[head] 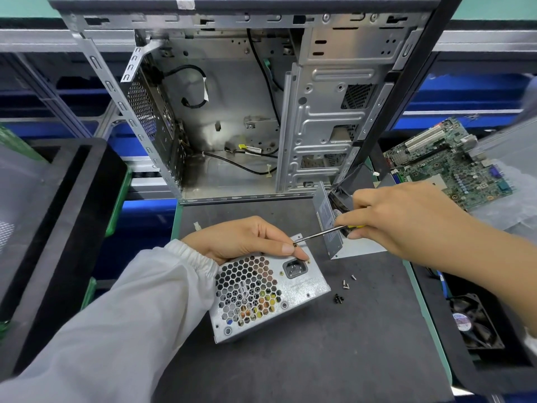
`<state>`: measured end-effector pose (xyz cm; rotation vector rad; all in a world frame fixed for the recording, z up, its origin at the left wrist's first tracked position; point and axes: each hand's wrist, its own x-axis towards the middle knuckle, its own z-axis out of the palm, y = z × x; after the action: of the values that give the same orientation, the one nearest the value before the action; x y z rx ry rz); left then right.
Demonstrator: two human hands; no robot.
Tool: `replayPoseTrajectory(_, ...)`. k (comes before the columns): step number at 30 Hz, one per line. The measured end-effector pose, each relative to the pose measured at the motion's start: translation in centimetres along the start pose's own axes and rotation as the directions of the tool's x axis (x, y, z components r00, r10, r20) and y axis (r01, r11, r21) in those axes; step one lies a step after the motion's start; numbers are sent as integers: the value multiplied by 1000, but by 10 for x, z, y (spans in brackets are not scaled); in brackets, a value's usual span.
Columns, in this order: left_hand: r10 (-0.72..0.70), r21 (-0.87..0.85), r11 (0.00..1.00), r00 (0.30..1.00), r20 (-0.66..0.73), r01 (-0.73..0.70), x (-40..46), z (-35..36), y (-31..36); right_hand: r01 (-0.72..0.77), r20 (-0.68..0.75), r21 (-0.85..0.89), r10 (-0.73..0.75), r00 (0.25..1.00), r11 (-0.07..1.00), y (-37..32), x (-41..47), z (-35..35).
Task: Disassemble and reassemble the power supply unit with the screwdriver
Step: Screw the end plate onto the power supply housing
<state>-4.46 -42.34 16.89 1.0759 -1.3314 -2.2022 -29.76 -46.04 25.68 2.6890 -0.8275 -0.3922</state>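
Your right hand [398, 219] grips the screwdriver [325, 233] by its handle, tip at the power supply unit's [270, 298] top edge. Your left hand [247, 239] pinches a screw [295, 244] at that tip. The unit rests mid-mat [319, 359]; loose screws [344, 289] just right, cover [331, 228] toward the mat's right edge.

labels: fan [476, 325] sticker | metal cover [329, 228] label; print too small; nothing legible
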Motion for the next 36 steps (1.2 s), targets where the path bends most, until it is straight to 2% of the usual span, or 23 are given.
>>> replayPoseTrajectory(13, -3, -27, 1000, 1000, 20, 4, 0, -1, -1, 17, 13, 45, -17, 1000, 999, 1, -1, -1)
replayPoseTrajectory(16, -30, -40, 999, 999, 18, 31, -1, -2, -1, 53, 15, 50, -54, 998, 997, 4, 2, -5)
replayPoseTrajectory(22, -23, -30, 999, 999, 31, 24, 0, -1, 0, 125, -19, -49, -126, 992, 991, 13, 16, -26)
replayPoseTrajectory(25, -33, -43, 998, 998, 47, 35, 0, -1, 1, 255, -20, -142, -260, 965, 956, 20, 33, -44)
replayPoseTrajectory(31, 15, 51, 999, 1000, 18, -16, 1, -3, -2, 382, 21, -69, -382, 924, 921, 29, 58, -55)
replayPoseTrajectory(36, 24, 100, 995, 998, 51, -29, 0, -3, -2, 376, 28, -8, -376, 926, 927, 33, 51, -52)
